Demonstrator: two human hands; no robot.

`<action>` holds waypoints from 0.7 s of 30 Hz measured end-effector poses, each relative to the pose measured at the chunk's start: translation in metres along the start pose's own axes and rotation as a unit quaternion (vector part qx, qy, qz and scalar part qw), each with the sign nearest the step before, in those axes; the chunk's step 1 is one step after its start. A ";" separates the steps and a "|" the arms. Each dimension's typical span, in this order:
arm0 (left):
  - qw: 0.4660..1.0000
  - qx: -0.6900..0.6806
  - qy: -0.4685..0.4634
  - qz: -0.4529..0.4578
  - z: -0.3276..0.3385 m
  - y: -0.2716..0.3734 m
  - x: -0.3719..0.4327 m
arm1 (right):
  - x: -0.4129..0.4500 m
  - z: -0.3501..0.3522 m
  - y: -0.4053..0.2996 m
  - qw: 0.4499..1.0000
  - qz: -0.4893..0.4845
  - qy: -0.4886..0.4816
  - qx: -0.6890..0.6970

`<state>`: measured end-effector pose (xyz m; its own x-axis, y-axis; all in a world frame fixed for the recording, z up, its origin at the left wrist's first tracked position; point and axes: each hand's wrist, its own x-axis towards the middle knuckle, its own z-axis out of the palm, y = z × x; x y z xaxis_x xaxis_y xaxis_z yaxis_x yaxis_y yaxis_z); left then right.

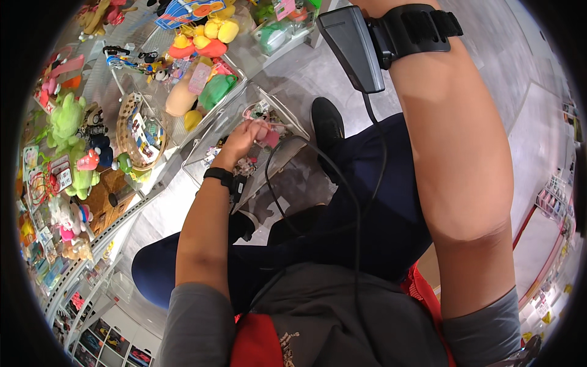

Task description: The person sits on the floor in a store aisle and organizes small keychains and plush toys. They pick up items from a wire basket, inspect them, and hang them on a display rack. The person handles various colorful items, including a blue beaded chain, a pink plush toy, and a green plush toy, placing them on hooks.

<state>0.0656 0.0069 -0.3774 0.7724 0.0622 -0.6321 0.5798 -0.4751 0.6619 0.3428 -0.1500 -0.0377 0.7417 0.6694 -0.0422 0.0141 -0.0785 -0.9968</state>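
Observation:
My left hand reaches over a wire mesh basket of small trinkets. Its fingers are closed on a small pink item, too blurred to name exactly, with a thin strap or stick jutting to the right. Under the hand lie small charms and tagged trinkets, partly covered by it. A black wristband with a device is strapped to my left wrist. Beyond the top edge, my right hand is out of view; only the raised forearm shows, wearing a dark box on a black strap.
Another mesh basket holds plush toys and a green item. Beside it stands a round woven basket of small packages. Green plush toys hang at the left. A black cable loops across my legs. A shelf edge runs along the left.

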 end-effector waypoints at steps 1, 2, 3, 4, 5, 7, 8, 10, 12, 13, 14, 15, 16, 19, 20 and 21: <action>0.995 -0.093 0.003 0.041 -0.003 0.003 0.000 | 0.002 0.002 0.000 1.000 -0.005 -0.006 -0.013; 0.989 -0.149 0.009 0.012 -0.005 0.006 -0.001 | 0.003 0.004 0.000 1.000 -0.010 -0.013 -0.026; 0.989 -0.149 0.010 0.012 -0.011 0.009 -0.002 | 0.004 0.009 -0.003 0.999 -0.012 -0.014 -0.027; 0.975 -0.223 -0.014 -0.012 -0.017 0.012 -0.004 | 0.007 0.016 -0.008 0.998 0.047 -0.002 -0.047; 0.954 -0.295 -0.039 -0.036 -0.021 0.015 -0.007 | 0.009 0.021 -0.011 0.992 0.104 0.011 -0.067; 0.919 -0.392 -0.032 -0.029 -0.023 0.033 -0.014 | 0.004 0.017 0.002 0.995 0.044 -0.040 -0.084; 0.877 -0.477 -0.054 0.020 -0.023 0.047 -0.020 | 0.003 0.011 0.008 0.991 -0.012 -0.087 -0.102; 0.798 -0.587 -0.086 0.100 -0.030 0.059 -0.027 | 0.002 0.025 -0.005 0.988 0.031 -0.048 -0.143; 0.791 -0.597 -0.063 0.119 -0.041 0.080 -0.046 | 0.007 0.035 -0.009 0.980 0.067 -0.022 -0.183; 0.781 -0.609 -0.040 0.130 -0.046 0.083 -0.057 | 0.013 0.038 0.014 0.980 0.015 -0.070 -0.186; 0.756 -0.640 -0.033 0.136 -0.050 0.084 -0.060 | 0.012 0.042 0.007 0.976 0.024 -0.072 -0.206; 0.756 -0.638 -0.033 0.142 -0.053 0.090 -0.062 | 0.009 0.043 0.002 0.971 0.037 -0.071 -0.225; 0.731 -0.664 -0.025 0.158 -0.056 0.095 -0.064 | 0.002 0.040 -0.001 0.947 0.052 -0.135 -0.287; 0.678 -0.705 -0.038 0.207 -0.058 0.134 -0.074 | -0.018 0.038 -0.012 0.895 0.103 -0.209 -0.381; 0.665 -0.709 -0.042 0.232 -0.060 0.140 -0.078 | -0.023 0.044 -0.013 0.874 0.139 -0.231 -0.404; 0.652 -0.712 -0.046 0.256 -0.062 0.147 -0.083 | -0.026 0.049 -0.013 0.851 0.174 -0.253 -0.426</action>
<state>0.1033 -0.0134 -0.2027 0.9784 0.1315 -0.1595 -0.0450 0.8887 0.4563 0.2906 -0.1307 -0.0270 0.4189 0.7119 -0.5636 0.4932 -0.6996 -0.5171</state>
